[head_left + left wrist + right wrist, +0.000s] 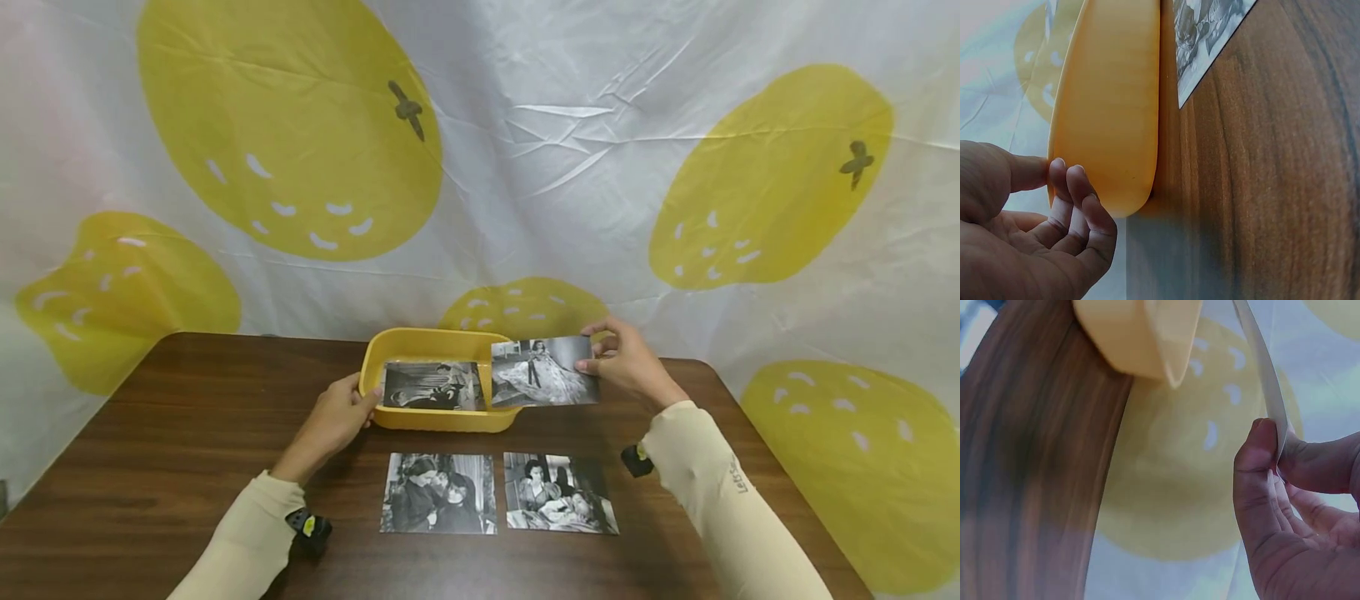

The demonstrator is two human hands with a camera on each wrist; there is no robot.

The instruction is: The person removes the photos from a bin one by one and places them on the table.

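My left hand (330, 422) pinches the left end of a yellow plastic basket (441, 422) by its rim. In the left wrist view the thumb and fingertips (1059, 169) meet at that rim. A black-and-white photo (431, 387) lies inside the basket. At the basket's right end, my right hand (630, 367) pinches another black-and-white photo (546, 372) by its right edge, picture side up, and it overlaps the basket's right side. From the right wrist view, this photo (1266, 369) appears edge-on and slightly bowed, raised off the table.
Two more black-and-white photos, one at left (438, 493) and one at right (560, 493), lie side by side in front of the basket on the dark wooden table (187, 450). Behind the table hangs a white cloth (525, 167) with yellow fruit prints.
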